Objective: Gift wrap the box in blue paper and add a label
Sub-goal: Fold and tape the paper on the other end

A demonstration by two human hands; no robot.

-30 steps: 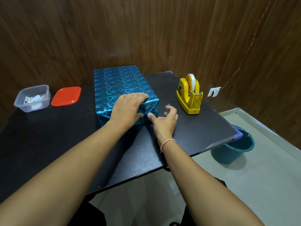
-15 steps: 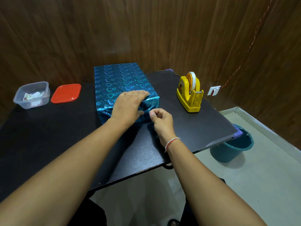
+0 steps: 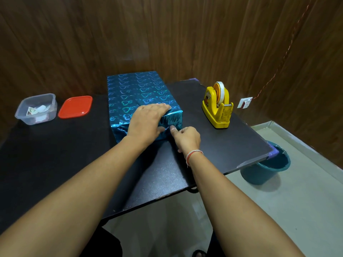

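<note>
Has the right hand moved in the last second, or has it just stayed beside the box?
Yes. The right hand has curled its spread fingers and moved left, away from the yellow tape dispenser, so its thumb presses the blue-wrapped box.

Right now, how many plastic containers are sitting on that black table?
1: a clear plastic tub at the table's far left, its red lid lying off, just right of it. The teal bucket stands on the floor.

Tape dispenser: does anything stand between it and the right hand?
Nothing visible does. The right hand is at the wrapped box's near end, and only bare black table lies between it and the yellow tape dispenser.
</note>
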